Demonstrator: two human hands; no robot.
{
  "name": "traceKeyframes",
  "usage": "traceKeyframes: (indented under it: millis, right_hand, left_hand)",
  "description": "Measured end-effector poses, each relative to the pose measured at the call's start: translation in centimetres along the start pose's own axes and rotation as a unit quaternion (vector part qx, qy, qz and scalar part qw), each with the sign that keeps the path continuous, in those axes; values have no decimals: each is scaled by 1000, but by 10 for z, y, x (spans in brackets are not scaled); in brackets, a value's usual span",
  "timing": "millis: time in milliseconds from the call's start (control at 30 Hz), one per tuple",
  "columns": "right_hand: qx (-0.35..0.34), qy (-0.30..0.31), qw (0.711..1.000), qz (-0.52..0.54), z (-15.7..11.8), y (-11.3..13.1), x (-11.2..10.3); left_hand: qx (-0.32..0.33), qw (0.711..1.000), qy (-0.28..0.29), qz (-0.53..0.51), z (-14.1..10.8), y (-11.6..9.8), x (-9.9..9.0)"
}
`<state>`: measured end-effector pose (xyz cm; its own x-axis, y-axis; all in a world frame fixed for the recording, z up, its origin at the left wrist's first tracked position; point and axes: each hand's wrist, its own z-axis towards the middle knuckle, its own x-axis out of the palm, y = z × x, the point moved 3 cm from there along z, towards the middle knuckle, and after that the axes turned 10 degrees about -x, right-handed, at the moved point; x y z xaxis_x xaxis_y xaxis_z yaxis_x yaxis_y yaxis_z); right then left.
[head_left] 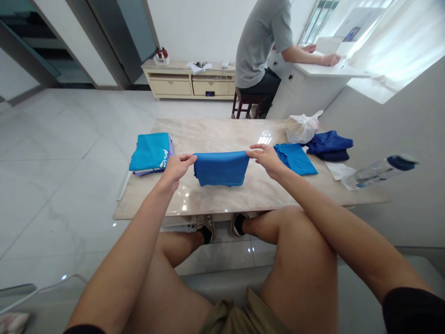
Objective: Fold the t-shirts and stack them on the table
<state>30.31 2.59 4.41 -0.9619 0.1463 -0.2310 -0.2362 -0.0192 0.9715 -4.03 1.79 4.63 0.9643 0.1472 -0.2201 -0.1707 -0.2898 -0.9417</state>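
A folded blue cloth (222, 169), perhaps a garment, hangs over the middle of the table between my hands. My left hand (178, 168) pinches its upper left corner. At the upper right corner, the thumb and fingertips of my right hand (266, 159) grip it. Its lower part drops down in layers. Left of my left hand lies a stack of folded cloth (149, 150), turquoise on top with white lettering and purple layers beneath. Just beyond my right hand is another blue cloth (296, 158), spread fairly flat.
On the marble-patterned table (208, 202) stand a white plastic bag (301, 127), dark blue cloths (329, 143) and a clear bottle (375, 172) with a blue cap, at the right. Beyond, a person (262, 44) sits on a stool at a white desk. A low cabinet (170, 86) lines the wall.
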Motion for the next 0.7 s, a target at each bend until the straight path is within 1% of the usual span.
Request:
traceKeyframes:
  millis: [100, 200, 267, 333, 367, 433, 500, 533, 567, 600, 667, 700]
  right_hand:
    - [25, 0, 1000, -9, 5, -8, 3]
    - [2, -12, 1000, 1, 11, -6, -1]
    - [-14, -14, 1000, 2, 10, -4, -9]
    - [-15, 0, 1000, -15, 3, -6, -19]
    - [-5, 15, 999, -30, -4, -9, -25]
    - [43, 70, 994, -66, -19, -20, -37]
    - [115, 153, 976, -104, -34, -36, -46]
    - [145, 191, 963, -122, -40, -45, -50]
    - [166, 220, 951, -139, -44, -54, -54]
    - [174, 234, 943, -158, -45, -62, -56]
    - [162, 232, 940, -192, -41, -76, -57]
    - [145, 228, 940, -208, -36, -82, -54]
  left_hand:
    - [-22, 1000, 7, -16, 9, 5, 15]
    - [1, 999, -16, -40, 12, 3, 24]
    - [32, 998, -23, -46, 7, 3, 25]
    - [53, 998, -19, -28, -3, 9, 21]
    - [50, 999, -8, -8, -9, 15, 17]
    - [19, 998, 40, 51, -19, 35, 10]
    - [-26, 986, 98, 129, -23, 59, 2]
    - [-40, 978, 114, 173, -23, 71, -2]
    - [-46, 968, 117, 215, -21, 80, -5]
    - [-42, 960, 109, 255, -17, 88, -7]
    - [-20, 943, 86, 321, -7, 96, -4]
    - [-5, 935, 79, 345, -1, 97, 1]
